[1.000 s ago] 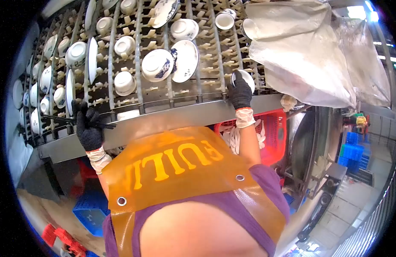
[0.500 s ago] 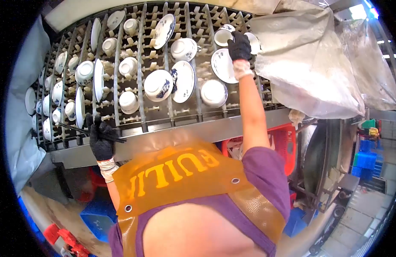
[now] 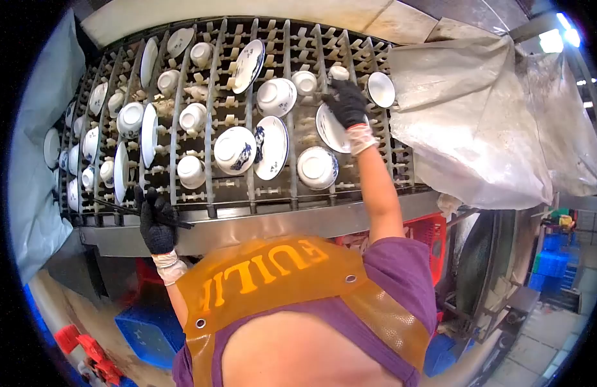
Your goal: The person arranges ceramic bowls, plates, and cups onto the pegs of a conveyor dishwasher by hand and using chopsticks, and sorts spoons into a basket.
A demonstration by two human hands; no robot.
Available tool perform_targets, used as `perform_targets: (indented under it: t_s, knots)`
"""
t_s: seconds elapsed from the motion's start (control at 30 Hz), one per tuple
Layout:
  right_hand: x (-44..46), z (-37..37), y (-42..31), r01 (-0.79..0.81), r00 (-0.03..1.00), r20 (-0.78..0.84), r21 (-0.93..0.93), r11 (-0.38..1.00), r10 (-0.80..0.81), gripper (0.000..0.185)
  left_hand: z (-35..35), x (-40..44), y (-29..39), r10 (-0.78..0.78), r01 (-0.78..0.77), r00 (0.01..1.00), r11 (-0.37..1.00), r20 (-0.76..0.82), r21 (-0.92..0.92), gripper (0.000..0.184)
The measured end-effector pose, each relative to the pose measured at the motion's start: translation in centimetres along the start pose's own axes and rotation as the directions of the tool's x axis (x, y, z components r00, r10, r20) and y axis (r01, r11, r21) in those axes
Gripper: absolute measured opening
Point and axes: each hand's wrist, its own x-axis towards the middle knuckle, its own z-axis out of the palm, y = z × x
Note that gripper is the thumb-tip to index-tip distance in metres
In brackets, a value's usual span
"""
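Observation:
My left hand, in a black glove, is closed around a bundle of dark chopsticks at the front edge of the rack. The sticks jut out on both sides of it. My right hand, also black-gloved, hovers with fingers apart over a white oval plate and partly covers it. Just beyond its fingertips is a small white bowl. To its left an upside-down bowl rests on the pegs, and a white dish leans to its right.
The pegged conveyor rack carries several tilted plates and upside-down bowls, such as a blue-patterned bowl. A plastic curtain hangs at the right, another sheet at the left. A metal ledge runs along the front.
The view has shifted, so the rack appears lower. A bowl near my right hand now sits upside down farther left, and that hand has drawn back toward the oval plate. My left hand keeps the chopsticks.

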Motion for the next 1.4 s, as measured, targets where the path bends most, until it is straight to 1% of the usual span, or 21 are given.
perform_targets:
  t_s: [0.03,0.1,0.17,0.23,0.27,0.37,0.43,0.5,0.57,0.63,0.7,0.73,0.77,0.83,0.87,0.9,0.97,1.03,1.17,1.3,1.4]
  knots:
    - [-0.5,-0.6,1.4,-0.138,0.990,0.021,-0.050,0.989,0.139,0.038,-0.2,0.0,-0.1,0.002,-0.002,1.000,1.000,-0.009,-0.001,0.044]
    - [-0.7,-1.9,4.7,-0.401,0.819,0.480,0.082,0.913,0.316,0.042,-0.4,0.3,-0.4,0.001,0.005,0.995,0.998,0.103,-0.058,0.040]
    - [-1.2,-3.0,5.6,-0.349,0.859,0.434,0.106,0.931,0.272,0.042,-1.9,0.8,-0.6,0.013,-0.004,0.986,0.999,0.166,-0.054,0.041]
    - [-0.8,-5.5,4.3,-0.331,0.892,0.367,0.135,0.934,0.263,0.035,-2.5,0.4,-0.8,-0.072,0.074,0.996,0.997,0.061,-0.027,0.041]
    - [-0.5,-7.1,1.9,-0.400,0.882,0.337,0.171,0.900,0.328,0.033,1.6,-0.1,-1.3,0.029,-0.028,0.999,0.997,-0.016,0.072,0.046]
    - [-0.5,-6.7,-1.8,-0.253,0.967,0.064,0.089,0.963,0.248,0.031,1.9,-0.1,-1.8,0.046,-0.042,0.998,0.993,-0.032,0.110,0.045]
    - [-0.5,-5.4,-2.6,-0.345,0.929,0.213,0.206,0.916,0.302,0.033,2.1,0.0,-2.0,0.019,-0.019,1.000,0.998,0.009,0.061,0.044]
    - [0.0,-2.7,0.7,-0.350,0.936,0.022,0.171,0.921,0.352,0.039,2.0,0.0,-2.2,0.010,-0.010,0.998,1.000,0.057,0.012,0.043]
    - [-0.1,0.3,5.0,-0.383,0.890,-0.317,-0.125,0.915,0.329,0.046,1.5,-0.3,-2.6,0.038,-0.039,0.999,0.997,0.019,0.065,0.039]
    - [0.3,0.2,7.0,-0.490,0.872,-0.130,-0.278,0.826,0.473,0.059,1.2,-0.2,-2.8,0.008,-0.007,0.999,1.000,0.045,-0.012,0.035]
    - [0.6,0.6,10.0,-0.539,0.829,0.112,-0.104,0.836,0.548,0.055,1.8,-0.4,-3.1,0.023,-0.023,0.999,1.000,-0.036,0.010,0.035]
    - [0.8,0.0,9.9,-0.407,0.913,-0.048,-0.113,0.906,0.404,0.044,1.2,-0.4,-3.3,0.052,-0.048,0.998,0.992,-0.040,0.115,0.035]
    - [1.0,-0.5,10.0,-0.346,0.915,-0.178,0.107,0.932,0.361,0.037,-0.2,0.2,-3.2,-0.014,0.012,0.999,0.999,0.030,0.052,0.037]
    - [0.9,-4.2,7.1,-0.468,0.862,-0.085,0.243,0.850,0.499,0.036,2.7,-0.5,-3.6,0.003,-0.003,1.000,1.000,-0.022,-0.025,0.039]
    - [0.0,-2.3,9.7,-0.344,0.897,-0.086,0.481,0.807,0.433,0.036,1.4,-0.4,-3.6,-0.017,0.016,1.000,1.000,-0.024,-0.019,0.039]
    - [-0.8,-4.8,6.5,-0.443,0.812,0.084,0.734,0.515,0.578,0.035,-0.9,0.0,-3.4,-0.025,0.027,0.998,0.999,-0.060,0.023,0.039]
    - [-2.9,-5.1,5.4,-0.552,0.765,0.174,0.674,0.492,0.620,0.036,-1.2,0.0,-4.1,-0.053,0.059,0.994,0.996,-0.093,0.060,0.039]
    - [-6.4,-1.3,8.1,-0.518,0.835,-0.003,0.336,0.787,0.551,0.041,1.0,-0.3,-4.3,-0.027,0.027,1.000,0.999,-0.001,0.036,0.039]
    - [-11.7,-5.1,3.7,-0.469,0.826,-0.126,0.385,0.795,0.549,0.034,0.4,-1.4,-5.7,-0.061,0.060,0.998,0.994,-0.016,-0.094,0.037]
    - [-17.7,-5.0,1.3,-0.387,0.890,-0.162,0.225,0.894,0.425,0.029,7.4,-3.2,-10.0,-0.267,0.382,0.858,0.903,0.439,-0.196,0.036]
    - [-20.1,-5.4,-0.9,-0.338,0.932,-0.051,0.234,0.911,0.359,0.032,5.7,-3.4,-13.4,-0.358,0.372,0.901,0.928,0.245,-0.013,0.038]
